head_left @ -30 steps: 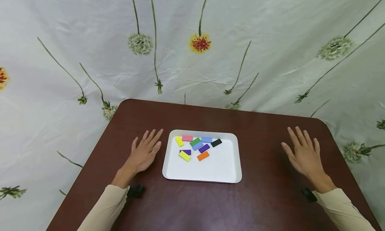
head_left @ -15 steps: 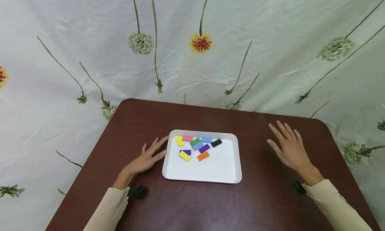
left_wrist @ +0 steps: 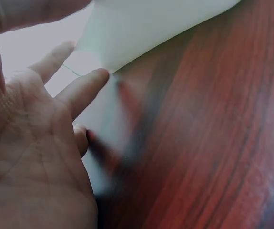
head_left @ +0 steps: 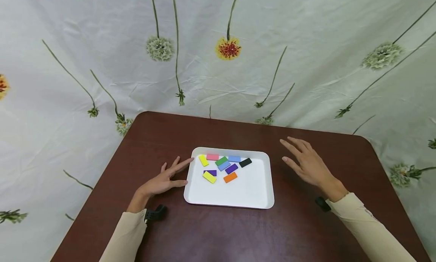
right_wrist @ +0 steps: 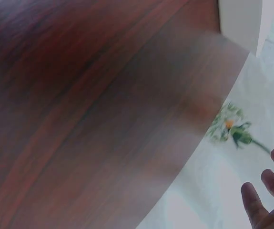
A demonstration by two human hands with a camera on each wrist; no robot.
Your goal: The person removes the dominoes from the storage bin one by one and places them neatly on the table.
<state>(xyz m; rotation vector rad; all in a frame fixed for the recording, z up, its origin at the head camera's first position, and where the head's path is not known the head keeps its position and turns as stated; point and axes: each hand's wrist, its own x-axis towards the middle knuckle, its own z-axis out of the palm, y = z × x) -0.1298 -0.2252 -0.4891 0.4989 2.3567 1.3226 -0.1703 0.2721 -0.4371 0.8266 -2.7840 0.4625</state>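
Ten small oblong blocks [head_left: 223, 166] in flat, plain colours lie mostly in the upper half of a white tray [head_left: 231, 195], a little below the centre of the frame; no fingers are on them. The lower yellow block [head_left: 209, 177] partly covers a purple block [head_left: 213, 172], while the black block [head_left: 245, 162] lies farthest right. The tray is shallow and smooth, with a raised rim and rounded corners. What has changed is around it: the left hand [head_left: 160, 184] has moved in from the left, its forefinger now at the tray's left rim — seemingly touching — with fingers spread and gripping nothing. The right hand [head_left: 308, 164] has come inward too, to the right of the tray but apart from it, fingers loosely extended and free. Both hands now flank the tray; handling of the blocks, I judge, has not begun. Beneath spreads a table [head_left: 218, 231], dark red-brown, wood-grained and faintly glossy; a creased pale cloth [head_left: 116, 27] printed with long-stemmed flowers fills the top of the frame.
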